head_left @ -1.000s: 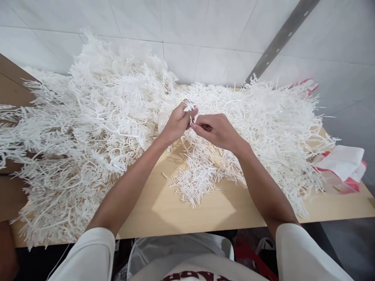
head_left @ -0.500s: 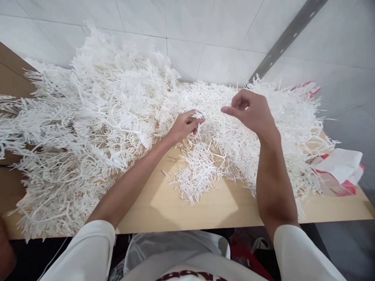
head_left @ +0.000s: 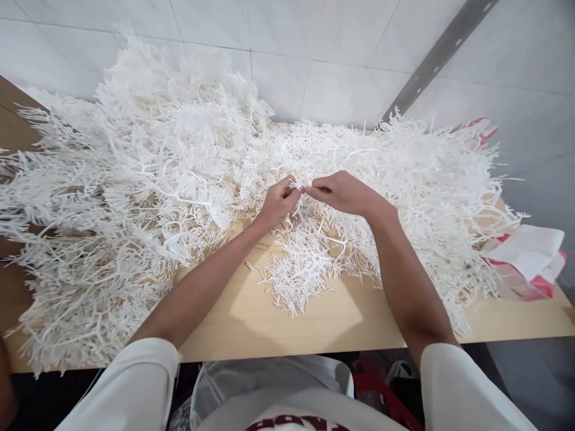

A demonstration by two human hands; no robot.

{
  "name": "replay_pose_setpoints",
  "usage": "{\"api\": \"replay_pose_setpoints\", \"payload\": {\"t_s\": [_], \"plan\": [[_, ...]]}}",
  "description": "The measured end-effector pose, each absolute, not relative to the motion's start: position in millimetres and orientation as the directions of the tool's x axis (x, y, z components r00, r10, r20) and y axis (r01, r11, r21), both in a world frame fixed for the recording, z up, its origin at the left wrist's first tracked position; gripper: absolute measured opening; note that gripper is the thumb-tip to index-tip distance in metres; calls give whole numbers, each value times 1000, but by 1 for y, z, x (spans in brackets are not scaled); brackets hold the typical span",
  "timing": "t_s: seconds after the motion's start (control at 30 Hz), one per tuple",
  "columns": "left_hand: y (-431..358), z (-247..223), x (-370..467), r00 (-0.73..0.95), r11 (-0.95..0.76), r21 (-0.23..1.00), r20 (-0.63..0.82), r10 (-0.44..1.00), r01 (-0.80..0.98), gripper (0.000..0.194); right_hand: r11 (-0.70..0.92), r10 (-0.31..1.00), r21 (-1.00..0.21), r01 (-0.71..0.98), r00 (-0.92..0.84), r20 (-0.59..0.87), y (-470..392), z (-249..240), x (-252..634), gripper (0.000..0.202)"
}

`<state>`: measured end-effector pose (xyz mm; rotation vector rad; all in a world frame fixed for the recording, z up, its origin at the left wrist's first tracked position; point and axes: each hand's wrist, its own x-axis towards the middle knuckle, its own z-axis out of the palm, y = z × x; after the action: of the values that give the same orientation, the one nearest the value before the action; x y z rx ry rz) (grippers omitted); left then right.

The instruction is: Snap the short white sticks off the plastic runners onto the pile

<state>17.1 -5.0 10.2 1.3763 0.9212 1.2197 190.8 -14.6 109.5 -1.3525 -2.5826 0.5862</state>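
Note:
My left hand [head_left: 279, 200] is closed in a pinch on a small white branched plastic sprig [head_left: 296, 185], whose tips stick out above the thumb and finger. Close against it from the right, my right hand [head_left: 339, 190] pinches at the sprig's right side with thumb and forefinger. What sits between the right fingertips is too small to make out. Below both hands lies a small heap of short loose white pieces [head_left: 296, 272]. Behind them spreads a layer of similar white pieces [head_left: 309, 143].
A tall pile of white branched sprigs [head_left: 171, 131] covers the left of the wooden table [head_left: 287, 335]. Another pile [head_left: 431, 173] lies on the right, beside a pink and white plastic bag [head_left: 527, 263]. A tiled wall [head_left: 287, 78] with a metal strip [head_left: 435, 54] stands behind.
My right hand has come down and left, from above the layer of pieces to the sprig at my left fingertips. My left hand has shifted slightly left and still holds the sprig.

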Motion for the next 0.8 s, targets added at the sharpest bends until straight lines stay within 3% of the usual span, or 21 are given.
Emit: {"api": "replay_pose_setpoints", "payload": {"t_s": [0.1,0.23,0.3,0.43,0.57,0.6,0.73,0.8], "plan": [[2,10,10,88,-140,984,150,985,-114,18,568,788,-422,707,-615,32,-29,122,182,42],[2,14,8,117,-204,977,209,971,-58,16,491,871,-472,732,-408,274,-32,128,184,38],[-2,14,10,177,-251,968,249,952,-11,17,449,893,-545,708,-377,245,-23,121,190,37],[-8,12,14,191,-346,934,324,927,93,17,435,861,-593,678,-506,53,-2,96,197,43],[-9,11,13,199,-438,871,400,895,221,4,483,853,-537,692,-511,109,3,85,194,36],[-8,12,13,207,-436,872,395,895,222,1,492,853,-524,695,-507,128,0,85,191,35],[-3,15,8,97,-286,957,280,955,53,25,593,756,-524,611,-646,101,-25,104,171,33],[-2,17,5,33,-256,967,256,966,-10,29,697,675,-474,538,-716,180,-39,117,162,31]]}}
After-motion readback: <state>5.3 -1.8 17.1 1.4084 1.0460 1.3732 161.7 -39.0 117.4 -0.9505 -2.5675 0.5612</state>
